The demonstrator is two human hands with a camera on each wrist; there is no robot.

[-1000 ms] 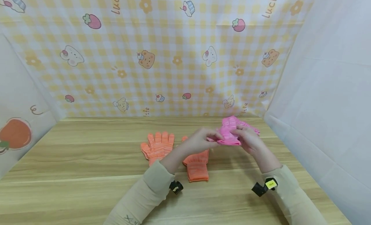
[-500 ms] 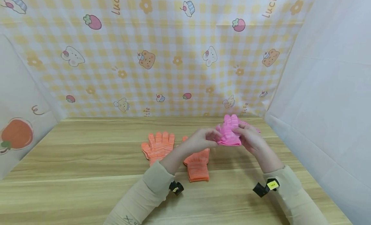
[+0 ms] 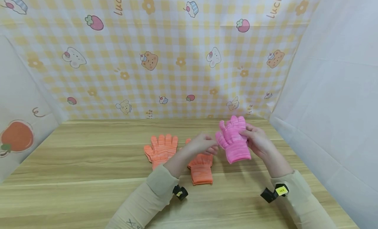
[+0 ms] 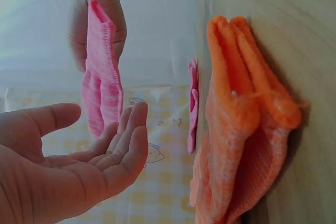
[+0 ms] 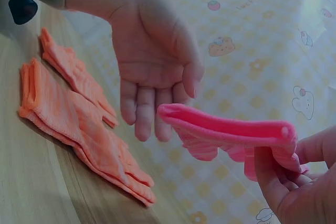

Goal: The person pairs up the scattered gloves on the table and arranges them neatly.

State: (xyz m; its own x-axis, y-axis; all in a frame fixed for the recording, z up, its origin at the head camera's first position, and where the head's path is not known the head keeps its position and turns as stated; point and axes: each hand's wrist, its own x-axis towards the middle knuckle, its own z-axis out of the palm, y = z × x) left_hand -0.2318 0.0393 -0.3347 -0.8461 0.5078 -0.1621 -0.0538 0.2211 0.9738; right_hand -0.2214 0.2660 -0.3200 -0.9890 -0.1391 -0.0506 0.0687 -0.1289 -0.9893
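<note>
My right hand point(image 3: 260, 143) pinches a pink knitted glove point(image 3: 236, 140) by its side, thumb in front. The glove hangs above the table with fingers pointing up and away and its cuff toward me. In the right wrist view the cuff opening point(image 5: 231, 128) gapes slightly. My left hand point(image 3: 202, 146) is just left of the glove, fingers relaxed and holding nothing; its palm shows in the left wrist view. A second pink glove point(image 4: 193, 111) lies flat on the table farther back, hidden behind the held glove and right hand in the head view.
Two pairs of orange gloves lie on the wooden table point(image 3: 88, 156): the left orange gloves point(image 3: 162, 148) and the right orange gloves point(image 3: 202, 171), both partly covered by my left arm. A checked curtain point(image 3: 177, 81) closes the back, and a white cloth wall point(image 3: 330, 107) the right.
My left hand has let go of the pink glove and drawn back left. In the right hand, the glove has swung upright, its cuff lower and nearer me, its fingers spread out.
</note>
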